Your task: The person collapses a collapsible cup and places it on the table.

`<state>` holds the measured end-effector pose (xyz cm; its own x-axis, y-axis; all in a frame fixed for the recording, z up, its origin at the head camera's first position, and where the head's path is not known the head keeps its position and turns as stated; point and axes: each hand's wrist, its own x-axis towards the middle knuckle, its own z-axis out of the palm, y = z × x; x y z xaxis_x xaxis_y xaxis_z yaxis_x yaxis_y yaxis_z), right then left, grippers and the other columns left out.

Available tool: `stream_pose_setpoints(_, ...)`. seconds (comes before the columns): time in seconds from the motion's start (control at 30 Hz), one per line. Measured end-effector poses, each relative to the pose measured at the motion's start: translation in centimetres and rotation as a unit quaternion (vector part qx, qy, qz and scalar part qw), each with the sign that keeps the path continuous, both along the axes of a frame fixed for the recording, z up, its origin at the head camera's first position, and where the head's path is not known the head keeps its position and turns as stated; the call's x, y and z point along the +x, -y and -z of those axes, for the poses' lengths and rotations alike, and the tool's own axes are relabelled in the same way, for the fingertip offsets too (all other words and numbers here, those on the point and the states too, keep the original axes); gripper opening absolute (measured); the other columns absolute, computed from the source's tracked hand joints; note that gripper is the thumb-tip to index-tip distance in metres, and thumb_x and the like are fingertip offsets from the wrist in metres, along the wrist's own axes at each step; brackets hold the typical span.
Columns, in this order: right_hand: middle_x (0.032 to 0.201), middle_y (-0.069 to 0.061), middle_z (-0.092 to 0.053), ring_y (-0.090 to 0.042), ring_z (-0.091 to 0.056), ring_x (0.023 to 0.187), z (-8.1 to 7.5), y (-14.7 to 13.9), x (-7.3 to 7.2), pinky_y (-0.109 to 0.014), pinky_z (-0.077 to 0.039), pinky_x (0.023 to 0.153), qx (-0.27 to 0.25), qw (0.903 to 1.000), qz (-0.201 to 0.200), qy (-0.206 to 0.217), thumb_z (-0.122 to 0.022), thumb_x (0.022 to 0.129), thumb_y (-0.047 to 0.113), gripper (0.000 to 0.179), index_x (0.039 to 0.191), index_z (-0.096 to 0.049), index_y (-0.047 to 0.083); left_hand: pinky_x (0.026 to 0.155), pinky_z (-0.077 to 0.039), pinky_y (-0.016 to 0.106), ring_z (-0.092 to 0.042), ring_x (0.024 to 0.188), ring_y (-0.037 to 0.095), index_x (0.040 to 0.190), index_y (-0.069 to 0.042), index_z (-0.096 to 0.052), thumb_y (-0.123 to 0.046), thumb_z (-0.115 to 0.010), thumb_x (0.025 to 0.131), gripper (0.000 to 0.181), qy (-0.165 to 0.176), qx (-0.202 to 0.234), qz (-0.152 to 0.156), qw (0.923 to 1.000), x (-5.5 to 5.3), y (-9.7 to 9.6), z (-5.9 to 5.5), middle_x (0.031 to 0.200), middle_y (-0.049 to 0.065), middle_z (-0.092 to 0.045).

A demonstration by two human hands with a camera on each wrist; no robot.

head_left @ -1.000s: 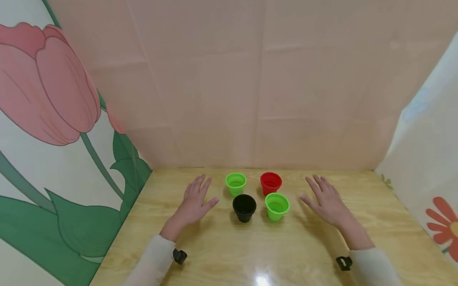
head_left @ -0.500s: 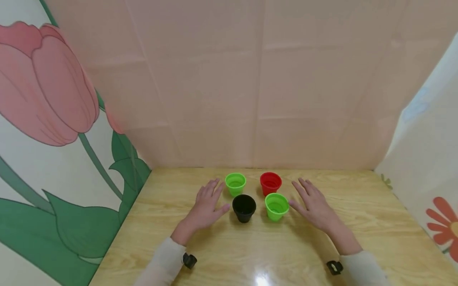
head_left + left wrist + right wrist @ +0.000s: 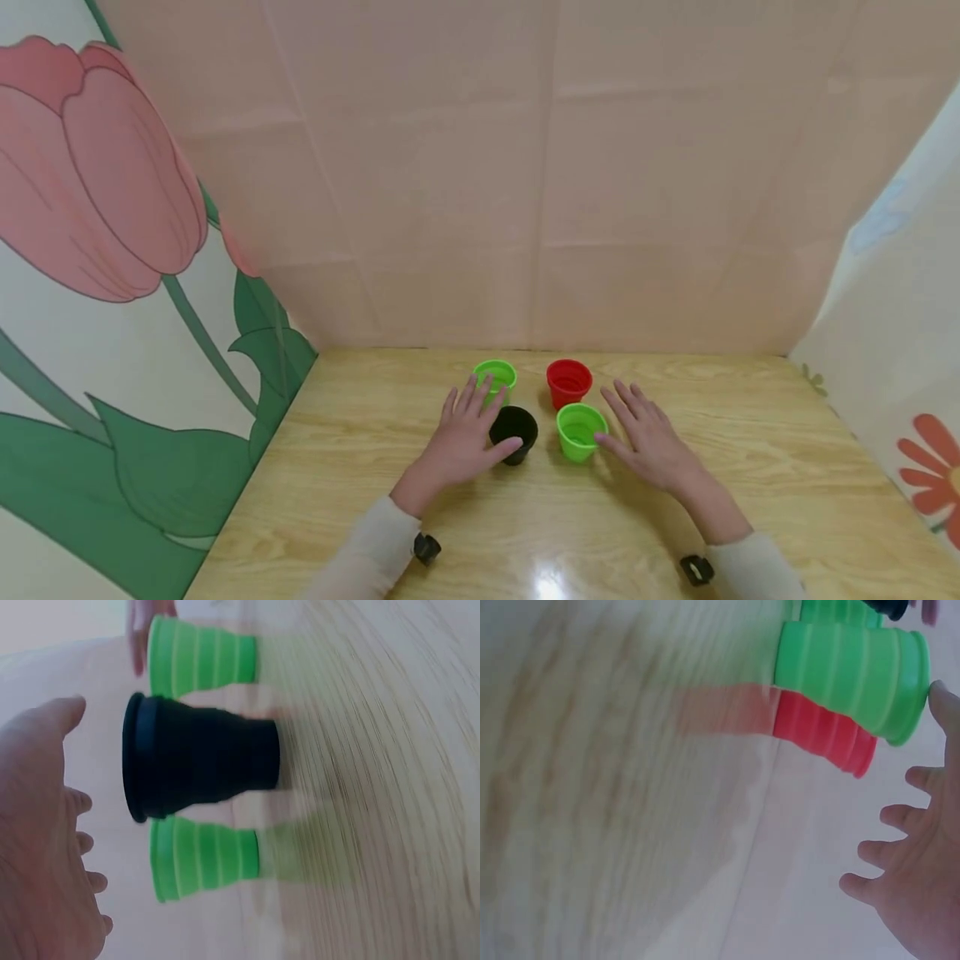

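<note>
My left hand [image 3: 461, 442] hovers with spread fingers over the left side of the black cup [image 3: 514, 427]; its fingertips overlap the far green cup [image 3: 497, 372] in the head view. In the left wrist view the black cup [image 3: 202, 754] stands apart from the palm. Beside the near green cup [image 3: 579, 433] is my right hand [image 3: 652, 437], fingers extended, thumb at the cup's rim; whether it touches I cannot tell. Behind that cup stands a red cup [image 3: 568, 383]. All the cups are upright with their mouths up, and neither hand holds anything.
The cups stand close together on a wood-grain table [image 3: 480, 517]. A pinkish backdrop [image 3: 450, 192] rises at the table's far edge. Printed flower panels flank it, with a large tulip [image 3: 112, 175] on the left and a red flower [image 3: 933, 475] on the right.
Both hands have moved inward toward the cups, the left one rightward over the black cup and the right one leftward to the near green cup. The cups stay where they were.
</note>
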<state>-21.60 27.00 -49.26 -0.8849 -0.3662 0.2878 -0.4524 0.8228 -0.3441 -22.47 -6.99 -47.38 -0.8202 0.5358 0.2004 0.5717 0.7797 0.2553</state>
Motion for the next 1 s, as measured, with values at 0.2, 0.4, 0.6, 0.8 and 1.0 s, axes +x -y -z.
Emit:
stream_pose_setpoints(0.2, 0.166, -0.021, -0.017, -0.048, -0.011, 0.151, 0.1, 0.4, 0.3, -0.073, -0.017, 0.114, 0.004, 0.9998, -0.005, 0.021, -0.059, 0.100, 0.047, 0.077, 0.160, -0.028, 0.009, 0.122, -0.010, 0.063, -0.005, 0.155, 0.039, 0.163, -0.024, -0.013, -0.073, -0.033, 0.098, 0.084, -0.028, -0.036, 0.001, 0.9989, 0.2, -1.8, -0.2, 0.170, 0.009, -0.008)
stream_pose_setpoints(0.4, 0.165, -0.021, -0.020, -0.048, -0.012, 0.151, 0.1, 0.7, 0.6, -0.073, -0.019, 0.114, 0.008, 0.9997, -0.010, 0.020, -0.060, 0.099, 0.048, 0.079, 0.160, -0.028, 0.010, 0.122, -0.013, 0.064, -0.007, 0.155, 0.039, 0.163, -0.022, -0.018, -0.075, -0.032, 0.097, 0.086, -0.036, -0.069, 0.002, 0.9970, 0.4, -3.3, -0.1, 0.171, 0.005, -0.002)
stream_pose_setpoints(0.6, 0.166, -0.020, -0.020, -0.048, -0.012, 0.151, 0.2, 0.9, 0.7, -0.074, -0.019, 0.114, 0.021, 0.9995, -0.017, 0.017, -0.061, 0.097, 0.052, 0.081, 0.160, -0.029, 0.012, 0.121, -0.017, 0.064, -0.007, 0.155, 0.040, 0.163, -0.021, -0.018, -0.078, -0.025, 0.096, 0.089, -0.046, -0.088, 0.006, 0.9951, 0.2, -4.5, 0.2, 0.171, 0.005, -0.001)
stream_pose_setpoints(0.8, 0.166, -0.020, -0.021, -0.047, -0.011, 0.152, 0.2, 1.2, 0.7, -0.073, -0.018, 0.114, 0.047, 0.9987, -0.020, 0.007, -0.062, 0.094, 0.058, 0.086, 0.160, -0.029, 0.013, 0.122, -0.013, 0.064, -0.002, 0.155, 0.038, 0.164, -0.023, -0.015, -0.077, -0.031, 0.096, 0.089, -0.055, -0.101, 0.007, 0.9933, 0.0, -5.9, 0.5, 0.171, 0.005, -0.001)
stream_pose_setpoints(1.0, 0.167, -0.014, -0.019, -0.041, -0.007, 0.154, 0.3, 1.3, 0.8, -0.071, -0.014, 0.117, 0.080, 0.9966, -0.021, -0.001, -0.058, 0.095, 0.060, 0.086, 0.161, -0.027, 0.014, 0.123, -0.008, 0.062, 0.005, 0.155, 0.034, 0.164, -0.024, -0.015, -0.077, -0.034, 0.095, 0.089, -0.051, -0.117, -0.001, 0.9918, -0.1, -7.1, 0.6, 0.171, 0.005, -0.007)
